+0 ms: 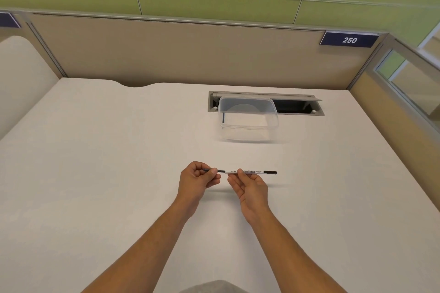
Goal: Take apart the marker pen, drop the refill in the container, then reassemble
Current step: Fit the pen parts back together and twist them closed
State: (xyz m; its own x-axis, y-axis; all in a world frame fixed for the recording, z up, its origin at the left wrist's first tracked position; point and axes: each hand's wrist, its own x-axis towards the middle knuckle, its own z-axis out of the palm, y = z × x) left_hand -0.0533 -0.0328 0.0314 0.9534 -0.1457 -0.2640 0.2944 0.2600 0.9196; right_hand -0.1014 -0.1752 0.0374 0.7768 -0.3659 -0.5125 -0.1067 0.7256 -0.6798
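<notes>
A thin white marker pen [252, 172] with black ends is held level above the white table [107, 162]. My left hand [198, 179] pinches its dark left end between thumb and fingers. My right hand [248, 187] grips the white barrel near its middle from below; the black right end sticks out past it. A clear plastic container [247, 119] stands open farther back, a thin dark stick leaning against its left inner wall.
A grey cable hatch [297, 107] is set into the table behind the container, its flap raised. Beige partition walls close the desk at the back and right, with a blue "250" sign [348, 40].
</notes>
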